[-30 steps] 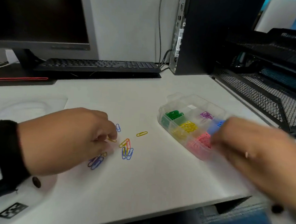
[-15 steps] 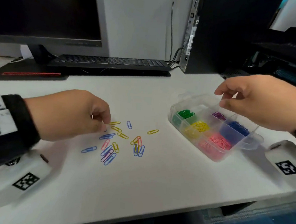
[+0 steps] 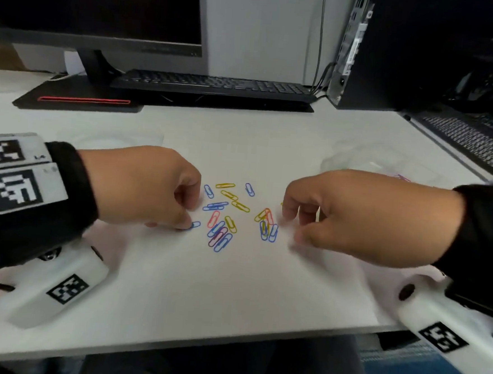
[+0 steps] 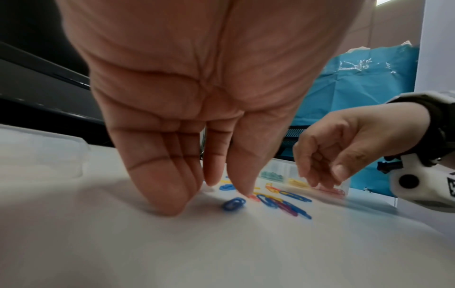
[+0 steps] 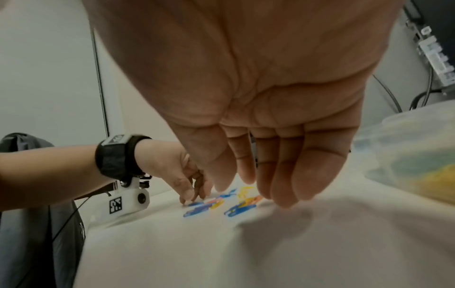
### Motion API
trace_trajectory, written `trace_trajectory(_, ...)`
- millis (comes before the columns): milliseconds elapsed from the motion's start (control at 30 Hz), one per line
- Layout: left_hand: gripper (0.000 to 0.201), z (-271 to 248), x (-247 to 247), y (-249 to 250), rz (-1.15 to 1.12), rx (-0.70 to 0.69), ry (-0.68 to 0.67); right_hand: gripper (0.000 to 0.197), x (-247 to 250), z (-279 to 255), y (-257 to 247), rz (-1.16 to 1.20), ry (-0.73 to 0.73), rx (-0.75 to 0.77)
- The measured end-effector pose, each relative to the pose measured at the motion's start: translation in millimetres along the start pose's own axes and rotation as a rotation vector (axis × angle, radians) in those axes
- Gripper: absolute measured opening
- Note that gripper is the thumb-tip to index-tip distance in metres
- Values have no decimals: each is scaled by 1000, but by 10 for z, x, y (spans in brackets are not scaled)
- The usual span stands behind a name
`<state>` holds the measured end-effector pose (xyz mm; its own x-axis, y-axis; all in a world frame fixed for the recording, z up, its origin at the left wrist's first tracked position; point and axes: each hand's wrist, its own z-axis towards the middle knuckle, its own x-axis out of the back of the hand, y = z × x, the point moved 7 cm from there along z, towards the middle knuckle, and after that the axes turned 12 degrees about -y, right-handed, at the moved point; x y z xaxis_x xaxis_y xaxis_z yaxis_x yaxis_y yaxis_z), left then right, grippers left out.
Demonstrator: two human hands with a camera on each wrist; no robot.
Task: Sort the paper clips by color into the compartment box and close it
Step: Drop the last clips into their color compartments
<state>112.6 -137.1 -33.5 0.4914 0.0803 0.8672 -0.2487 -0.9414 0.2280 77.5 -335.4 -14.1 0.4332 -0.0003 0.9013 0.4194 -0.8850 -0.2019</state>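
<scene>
The right hand (image 3: 363,215) has come back empty from the compartment box (image 4: 305,178) to the loose clips (image 3: 223,214), fingers loosely curled, while the left hand (image 3: 140,188) touches a blue clip (image 3: 195,225) on the counter (image 3: 202,294), so sorting goes on.

Head view: from above and behind both wrists, facing forward and down across the white desk (image 3: 231,296) toward the monitor (image 3: 97,4) and keyboard (image 3: 214,84). Left wrist view: set low under the left hand (image 4: 187,93), close to the desktop, looking along its fingers toward the right hand (image 4: 349,144). Right wrist view: likewise low, facing the opposite way; all three views share the scattered paper clips (image 3: 222,217).
</scene>
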Motion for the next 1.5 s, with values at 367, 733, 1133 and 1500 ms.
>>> trace_trajectory(367, 8, 59, -140, 24, -72, -58, -63, 35, -120, 407, -159, -8, -24, -149)
trace_trajectory(733, 12, 54, -85, 98, -7, -126, -4, 3, -155, 374, -224, -4, -59, -125)
trace_trajectory(1133, 18, 402, 33, 215, -51, -102, 20, 17, -156, 404, -135, 97, -38, -85)
trace_trajectory(1500, 8, 417, 26, 221, 48, -75, -18, 5, 195, 766, 50, 296, 53, -100)
